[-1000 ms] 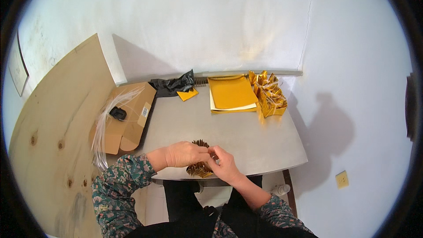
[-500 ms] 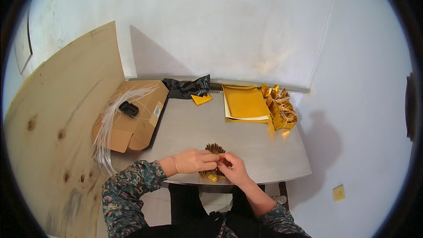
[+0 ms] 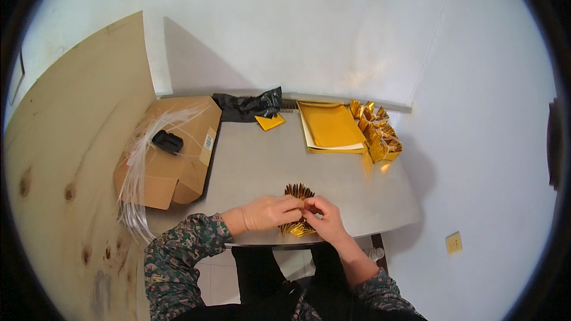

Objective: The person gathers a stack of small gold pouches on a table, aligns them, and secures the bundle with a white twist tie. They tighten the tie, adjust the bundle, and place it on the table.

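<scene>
Both hands on the pleated gold fan

I see the grey rectangular table [image 3: 250, 160] first. At its near edge, my left hand [image 3: 267, 212] and right hand [image 3: 324, 220] pinch the pleated gold paper fan [image 3: 297, 193] between closed fingertips, hands touching.

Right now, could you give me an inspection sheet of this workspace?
Surface: grey table, mostly bare in the middle.
Job's things: pleated gold fan, pinched at its middle.
Clutter: gold sheets, folded gold pieces, gold scrap, black bag, cardboard box, black clip.
Hands: left hand and right hand both grip the fan.
Cables: none; clear strips hang over the box.
Surroundings: white walls, wooden board.
</scene>
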Available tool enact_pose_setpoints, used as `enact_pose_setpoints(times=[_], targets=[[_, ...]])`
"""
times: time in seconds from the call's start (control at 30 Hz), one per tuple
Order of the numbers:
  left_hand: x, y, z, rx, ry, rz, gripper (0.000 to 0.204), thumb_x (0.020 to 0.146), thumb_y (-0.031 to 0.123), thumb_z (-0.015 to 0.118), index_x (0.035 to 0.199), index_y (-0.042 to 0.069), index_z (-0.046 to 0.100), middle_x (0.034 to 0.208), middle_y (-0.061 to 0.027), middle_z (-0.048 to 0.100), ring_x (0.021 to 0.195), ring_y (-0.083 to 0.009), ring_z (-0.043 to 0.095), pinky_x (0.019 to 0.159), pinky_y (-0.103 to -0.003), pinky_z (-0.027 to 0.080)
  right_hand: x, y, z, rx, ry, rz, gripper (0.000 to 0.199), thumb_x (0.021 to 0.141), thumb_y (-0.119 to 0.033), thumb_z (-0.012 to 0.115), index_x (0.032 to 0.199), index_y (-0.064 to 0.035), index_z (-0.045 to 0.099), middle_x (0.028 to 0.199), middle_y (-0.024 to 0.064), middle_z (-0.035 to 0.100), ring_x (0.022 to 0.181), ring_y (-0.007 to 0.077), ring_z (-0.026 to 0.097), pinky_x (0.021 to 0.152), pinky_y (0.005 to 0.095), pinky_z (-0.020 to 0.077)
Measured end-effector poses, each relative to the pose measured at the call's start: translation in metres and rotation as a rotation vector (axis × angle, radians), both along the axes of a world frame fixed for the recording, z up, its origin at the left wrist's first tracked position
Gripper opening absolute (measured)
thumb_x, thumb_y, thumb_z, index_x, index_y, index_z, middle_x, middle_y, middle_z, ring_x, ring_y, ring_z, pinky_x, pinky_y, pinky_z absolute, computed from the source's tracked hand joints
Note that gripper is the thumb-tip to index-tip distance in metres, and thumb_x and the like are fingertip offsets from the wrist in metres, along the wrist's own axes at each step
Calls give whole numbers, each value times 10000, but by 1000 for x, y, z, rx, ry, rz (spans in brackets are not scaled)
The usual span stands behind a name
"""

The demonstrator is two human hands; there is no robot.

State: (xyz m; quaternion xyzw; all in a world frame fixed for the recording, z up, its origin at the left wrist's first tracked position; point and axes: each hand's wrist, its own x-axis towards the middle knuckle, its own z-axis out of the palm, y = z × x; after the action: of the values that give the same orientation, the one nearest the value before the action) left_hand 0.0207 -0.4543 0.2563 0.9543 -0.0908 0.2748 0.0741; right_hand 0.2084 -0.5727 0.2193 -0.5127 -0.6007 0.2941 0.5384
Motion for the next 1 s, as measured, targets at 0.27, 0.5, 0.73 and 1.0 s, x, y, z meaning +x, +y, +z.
enact_pose_setpoints(times=[0.27, 0.5, 0.73, 1.0], targets=[[32, 99, -139, 118, -101, -6, 110, 819, 122, 624, 910, 88, 573, 1012, -59, 582, 911, -235, 627, 673, -301, 564, 29, 101, -146, 47, -14, -36, 158, 932, -2, 590, 1081, 28, 634, 979, 66, 659, 870, 110, 596, 781, 267, 511], [33, 106, -163, 249, -165, 20, 108, 768, 98, 657, 830, 82, 570, 1029, -54, 634, 923, -200, 655, 610, -278, 574, 30, 108, -166, -47, 92, 26, 156, 934, 0, 607, 1087, 3, 637, 970, 33, 638, 866, 85, 597, 774, 242, 503], [41, 110, -146, 230, -206, 7, 116, 757, 93, 665, 833, 83, 577, 1016, -51, 618, 927, -184, 643, 590, -257, 566, 41, 113, -149, -109, 185, 97, 163, 929, -1, 621, 1091, -4, 639, 989, 22, 618, 867, 80, 593, 771, 237, 502], [49, 121, -167, 172, -229, 11, 110, 759, 85, 666, 805, 71, 567, 1003, -65, 615, 895, -191, 648, 579, -264, 559, 55, 127, -161, -68, 28, 110, 142, 910, -29, 641, 1049, -6, 624, 946, 39, 630, 840, 105, 609, 771, 258, 516]])
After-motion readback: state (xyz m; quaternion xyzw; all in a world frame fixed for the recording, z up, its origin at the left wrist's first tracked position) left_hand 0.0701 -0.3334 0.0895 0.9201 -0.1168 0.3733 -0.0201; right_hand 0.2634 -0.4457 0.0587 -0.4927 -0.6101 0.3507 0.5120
